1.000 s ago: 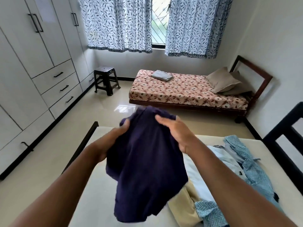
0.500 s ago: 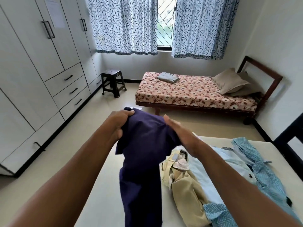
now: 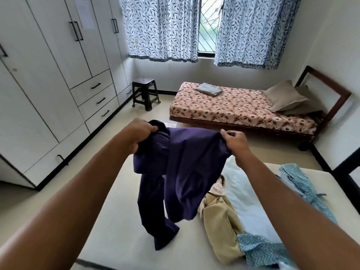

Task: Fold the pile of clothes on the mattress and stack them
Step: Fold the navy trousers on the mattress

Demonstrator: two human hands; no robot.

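Note:
A dark purple garment [image 3: 183, 172] hangs in the air above the cream mattress [image 3: 120, 230]. My left hand [image 3: 139, 133] grips its top left corner and my right hand [image 3: 234, 142] pinches its top right edge, so the cloth is stretched between them. Its lower end touches the mattress. To the right lies the pile: a tan garment [image 3: 222, 227], a pale blue one [image 3: 247, 201] and a teal patterned one [image 3: 300, 184]. My right forearm covers part of the pile.
White wardrobes with drawers [image 3: 58, 84] line the left wall. Across the floor stand a dark stool [image 3: 145, 94] and a second bed [image 3: 239, 108] with a folded grey cloth [image 3: 209, 89] and pillows [image 3: 286, 98]. A dark frame [image 3: 346, 172] edges the mattress on the right.
My hands have moved apart and spread the purple garment's top edge wide. The garment now hangs unfurled with its bottom on the mattress. The view has tilted down slightly.

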